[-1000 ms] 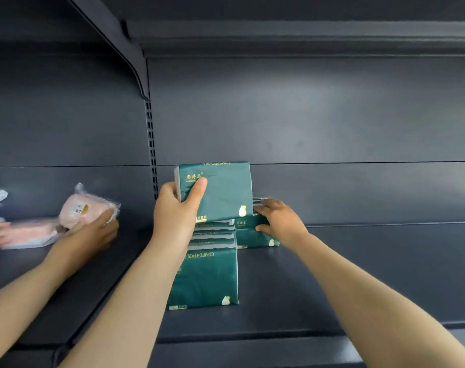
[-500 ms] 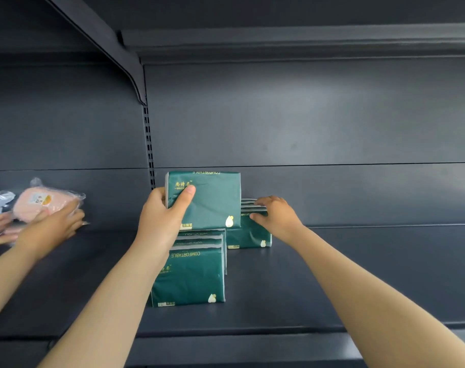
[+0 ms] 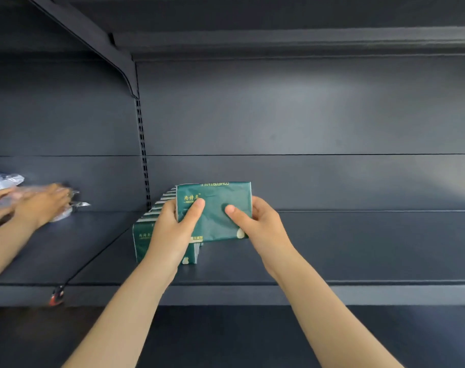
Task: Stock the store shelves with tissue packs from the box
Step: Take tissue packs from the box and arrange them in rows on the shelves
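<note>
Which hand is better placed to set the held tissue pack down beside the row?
Probably the right hand: it grips the green tissue pack over bare shelf, while the left hand overlaps the row of packs.

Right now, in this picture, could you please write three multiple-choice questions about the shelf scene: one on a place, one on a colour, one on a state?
1. Where does the row of packs stand?
A. on the shelf, left of the held pack
B. on the board above
C. inside a box

2. What colour is the held pack?
A. pink
B. white
C. green

3. How is the held pack held?
A. by one hand alone
B. by both hands
C. by nobody

Answers:
1 A, the row stands on the shelf, partly behind the left hand.
2 C, its wrapper is dark green.
3 B, the left hand and the right hand each grip one end, thumbs on the front.
</note>
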`<action>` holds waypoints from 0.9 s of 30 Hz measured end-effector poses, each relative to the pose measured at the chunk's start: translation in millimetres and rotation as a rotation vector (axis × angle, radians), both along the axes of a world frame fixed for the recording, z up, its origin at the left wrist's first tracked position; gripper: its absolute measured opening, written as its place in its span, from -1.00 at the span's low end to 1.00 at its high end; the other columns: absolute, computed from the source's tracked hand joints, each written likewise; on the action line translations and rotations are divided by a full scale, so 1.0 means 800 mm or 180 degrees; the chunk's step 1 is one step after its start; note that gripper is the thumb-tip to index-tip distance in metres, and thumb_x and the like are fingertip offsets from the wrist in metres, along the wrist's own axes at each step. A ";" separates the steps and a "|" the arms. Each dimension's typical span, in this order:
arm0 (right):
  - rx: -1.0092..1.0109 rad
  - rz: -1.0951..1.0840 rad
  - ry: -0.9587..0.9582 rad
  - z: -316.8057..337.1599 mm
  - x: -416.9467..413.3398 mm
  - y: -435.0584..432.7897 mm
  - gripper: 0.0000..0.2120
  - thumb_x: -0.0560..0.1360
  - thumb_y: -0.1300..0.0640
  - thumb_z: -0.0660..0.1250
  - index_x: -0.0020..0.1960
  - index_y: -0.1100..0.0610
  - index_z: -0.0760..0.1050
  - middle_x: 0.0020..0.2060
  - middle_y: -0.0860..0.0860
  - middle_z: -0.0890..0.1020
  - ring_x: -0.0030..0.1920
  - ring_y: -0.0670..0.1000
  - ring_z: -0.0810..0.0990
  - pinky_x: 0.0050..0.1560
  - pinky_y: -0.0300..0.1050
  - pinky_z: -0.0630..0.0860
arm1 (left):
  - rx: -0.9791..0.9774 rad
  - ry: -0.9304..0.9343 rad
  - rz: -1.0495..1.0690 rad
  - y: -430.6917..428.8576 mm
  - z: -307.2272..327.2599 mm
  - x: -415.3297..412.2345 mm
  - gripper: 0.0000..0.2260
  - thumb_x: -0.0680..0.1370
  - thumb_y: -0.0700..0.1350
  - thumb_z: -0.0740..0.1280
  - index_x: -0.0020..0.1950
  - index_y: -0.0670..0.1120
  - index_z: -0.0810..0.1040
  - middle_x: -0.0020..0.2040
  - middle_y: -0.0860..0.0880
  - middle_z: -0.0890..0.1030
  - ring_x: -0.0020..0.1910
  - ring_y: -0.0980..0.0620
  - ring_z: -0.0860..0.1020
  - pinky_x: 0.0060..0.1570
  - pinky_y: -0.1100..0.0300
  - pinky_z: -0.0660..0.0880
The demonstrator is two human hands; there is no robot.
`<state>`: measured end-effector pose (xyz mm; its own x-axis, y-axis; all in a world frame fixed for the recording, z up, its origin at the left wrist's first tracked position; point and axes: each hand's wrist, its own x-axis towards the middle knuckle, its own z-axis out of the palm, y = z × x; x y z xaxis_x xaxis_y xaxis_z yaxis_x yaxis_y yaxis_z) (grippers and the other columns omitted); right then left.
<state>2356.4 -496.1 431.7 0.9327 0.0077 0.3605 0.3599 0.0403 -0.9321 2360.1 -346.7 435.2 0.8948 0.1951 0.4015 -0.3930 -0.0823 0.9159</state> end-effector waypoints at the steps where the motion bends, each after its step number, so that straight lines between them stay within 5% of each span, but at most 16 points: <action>1: -0.0045 -0.0111 -0.0034 0.001 -0.002 -0.001 -0.81 0.45 0.13 0.43 0.05 0.07 0.54 -0.08 -0.03 0.69 -0.14 -0.09 0.66 -0.18 -0.25 0.54 | 0.0137 -0.0038 -0.0019 -0.002 -0.003 -0.002 -0.92 0.53 0.02 0.34 -0.03 0.07 0.51 -0.05 0.13 0.62 -0.01 0.16 0.58 -0.12 0.26 0.46; 5: 0.0079 -0.0350 0.0045 0.004 0.010 -0.019 -0.81 0.41 0.20 0.47 0.00 0.17 0.56 -0.12 0.07 0.70 -0.20 0.00 0.65 -0.18 -0.11 0.56 | 0.1354 -0.0413 0.0116 0.017 -0.008 -0.001 -0.79 0.47 0.08 0.41 0.05 0.11 0.50 0.02 0.18 0.59 -0.01 0.26 0.54 -0.02 0.34 0.45; 8: 0.0012 -0.0672 0.0053 0.005 0.034 -0.035 -0.77 0.41 0.17 0.48 0.01 0.19 0.54 -0.18 0.05 0.68 -0.33 -0.04 0.58 -0.28 -0.22 0.53 | 0.3048 -0.0741 0.0752 0.041 -0.007 0.011 -0.50 0.49 0.19 0.28 0.35 -0.04 0.39 0.25 0.09 0.48 0.20 0.14 0.47 0.16 0.24 0.38; 13: -0.0377 -0.1185 0.0289 -0.007 0.106 -0.035 -0.73 0.37 0.08 0.52 -0.05 0.13 0.50 -0.14 0.07 0.66 -0.12 0.10 0.66 0.02 0.04 0.59 | 0.4629 -0.0813 0.0817 0.073 -0.004 0.053 -0.34 0.51 0.27 0.17 0.50 -0.06 0.17 0.46 0.03 0.26 0.44 0.04 0.22 0.39 0.20 0.15; 19: -0.1254 -0.1624 0.0344 -0.034 0.181 -0.005 -0.67 0.40 0.07 0.48 -0.02 0.12 0.35 -0.14 -0.03 0.52 -0.10 0.02 0.50 -0.30 -0.21 0.39 | 0.5085 -0.0909 0.0575 0.089 -0.016 0.094 -0.31 0.50 0.32 0.12 0.51 -0.05 0.14 0.50 0.03 0.18 0.47 0.04 0.18 0.41 0.15 0.17; 21: -0.1520 -0.1793 0.0306 -0.043 0.198 -0.002 -0.67 0.41 0.05 0.47 -0.02 0.12 0.35 -0.09 -0.01 0.50 -0.07 0.03 0.49 -0.23 -0.17 0.37 | 0.5022 -0.1074 0.0644 0.090 -0.020 0.099 -0.27 0.45 0.35 0.10 0.47 -0.09 0.24 0.46 0.00 0.27 0.44 0.02 0.28 0.35 0.13 0.29; 24: -0.1953 -0.2088 0.0153 -0.057 0.214 -0.003 -0.61 0.43 -0.02 0.44 0.08 0.19 0.41 0.00 0.02 0.41 0.01 0.09 0.49 -0.06 -0.11 0.40 | 0.4974 -0.1503 0.0744 0.093 -0.027 0.111 -0.36 0.31 0.33 0.19 0.07 -0.16 0.62 0.05 -0.07 0.64 -0.01 -0.04 0.65 -0.17 0.10 0.60; 27: -0.2166 -0.2110 0.0294 -0.065 0.217 -0.003 -0.56 0.46 -0.08 0.39 0.13 0.21 0.38 0.04 0.07 0.50 -0.02 0.13 0.55 -0.05 -0.06 0.47 | 0.4998 -0.1655 0.0688 0.097 -0.031 0.117 -0.44 0.22 0.31 0.29 -0.09 -0.13 0.65 -0.10 -0.04 0.67 -0.17 0.00 0.67 -0.33 0.16 0.58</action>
